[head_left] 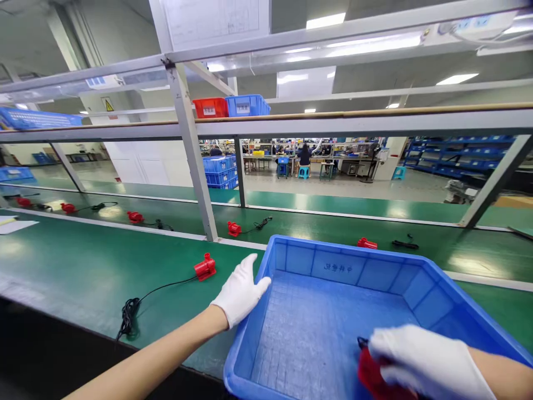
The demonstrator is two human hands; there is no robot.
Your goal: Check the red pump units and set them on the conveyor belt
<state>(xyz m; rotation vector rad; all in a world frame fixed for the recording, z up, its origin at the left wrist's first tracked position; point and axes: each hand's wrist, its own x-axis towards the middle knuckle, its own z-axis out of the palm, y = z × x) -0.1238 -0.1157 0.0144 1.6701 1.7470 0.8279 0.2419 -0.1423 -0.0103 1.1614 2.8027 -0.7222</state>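
My right hand (420,355), in a white glove and smeared by motion, is closed around a red pump (372,373) low in the near right part of the blue plastic tub (325,303). A bit of black cord shows beside the pump. My left hand (240,291), also gloved, lies against the tub's left rim with thumb and fingers apart. Left of it, another red pump (205,268) stands on the green bench, its thin wire running to a bundled black cord (130,316) near the front edge.
Behind the tub, a row of red pumps (234,228) with coiled cords lies along the green strip (316,222). A white shelf post (192,139) rises behind my left hand. Red (210,108) and blue bins (248,105) sit on the upper shelf. People work in the background.
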